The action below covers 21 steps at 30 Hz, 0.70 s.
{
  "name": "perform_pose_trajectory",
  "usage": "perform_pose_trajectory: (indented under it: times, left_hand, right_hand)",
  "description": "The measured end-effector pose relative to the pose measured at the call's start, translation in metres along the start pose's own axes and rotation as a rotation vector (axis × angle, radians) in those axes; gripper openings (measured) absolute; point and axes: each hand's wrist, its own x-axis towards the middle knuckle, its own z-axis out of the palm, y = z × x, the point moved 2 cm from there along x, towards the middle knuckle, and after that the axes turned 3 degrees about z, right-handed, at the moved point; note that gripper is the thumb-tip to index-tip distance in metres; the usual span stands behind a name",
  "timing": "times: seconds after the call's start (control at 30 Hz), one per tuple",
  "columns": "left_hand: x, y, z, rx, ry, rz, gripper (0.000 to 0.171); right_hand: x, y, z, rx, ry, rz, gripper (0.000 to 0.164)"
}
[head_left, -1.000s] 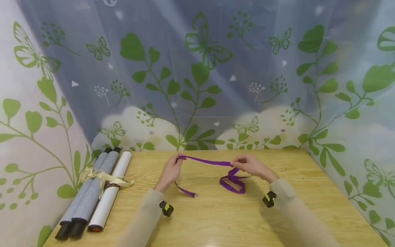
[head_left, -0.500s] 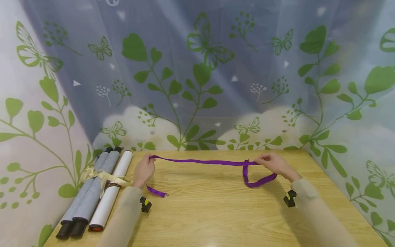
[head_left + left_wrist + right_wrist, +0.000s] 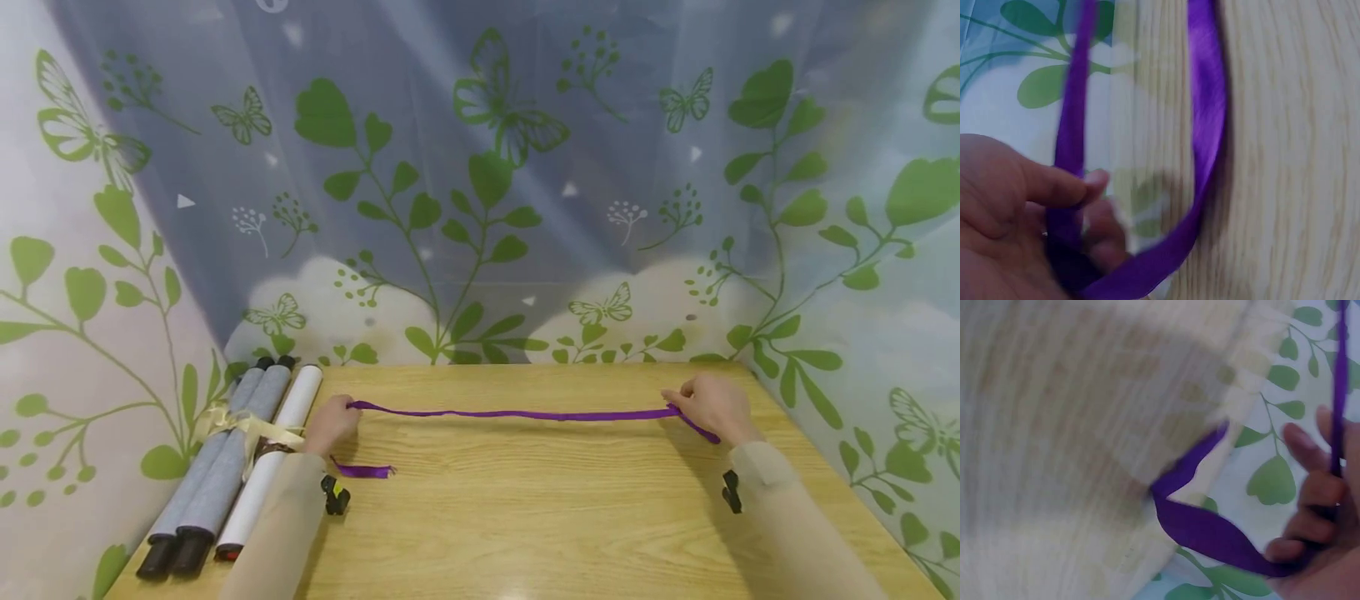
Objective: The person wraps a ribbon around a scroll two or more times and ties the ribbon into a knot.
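Observation:
A purple ribbon [image 3: 510,414] is stretched nearly straight across the table between both hands. My left hand [image 3: 332,425] pinches it near its left end, and a short frayed tail lies below that hand. In the left wrist view the ribbon [image 3: 1207,94] loops down from the thumb and fingers and bends back up. My right hand [image 3: 716,407] pinches the other end at the right. The right wrist view shows curled fingers round the ribbon [image 3: 1210,534], whose loose tail hangs folded below.
At the left lie two grey rolls [image 3: 225,467] and a white roll [image 3: 300,404], all with black ends. A cream ribbon [image 3: 251,429] is tied round the grey ones. A patterned curtain [image 3: 480,208] stands behind the wooden table [image 3: 525,517].
Both hands have moved apart, the left one leftward and the right one rightward, pulling the ribbon out. The loop by the right hand has gone, leaving a short tail. Both hands have since lowered slightly.

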Motion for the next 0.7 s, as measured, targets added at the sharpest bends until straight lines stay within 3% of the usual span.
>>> perform_pose_trajectory:
  times: [0.2,0.3,0.4,0.53,0.7]
  left_hand:
    - [-0.002,0.003,-0.003,-0.013,-0.046,0.018,0.033]
    - [-0.003,0.008,-0.005,-0.01,-0.083,0.076,0.041]
    - [-0.005,0.014,-0.004,0.025,-0.158,0.162,0.05]
    - [-0.009,0.02,0.0,0.103,-0.314,0.255,0.082]
    - [-0.017,0.023,0.004,0.193,-0.453,0.265,0.12]
  right_hand:
    - [-0.002,0.003,0.013,0.051,-0.133,-0.059,0.038]
    - [-0.003,0.005,0.014,0.115,-0.147,-0.057,0.043]
    - [-0.003,0.009,0.013,0.135,-0.169,-0.041,0.059]
    - [-0.005,0.014,0.015,0.136,-0.279,-0.027,0.082]
    - [-0.009,0.01,0.02,0.171,-0.365,-0.122,0.083]
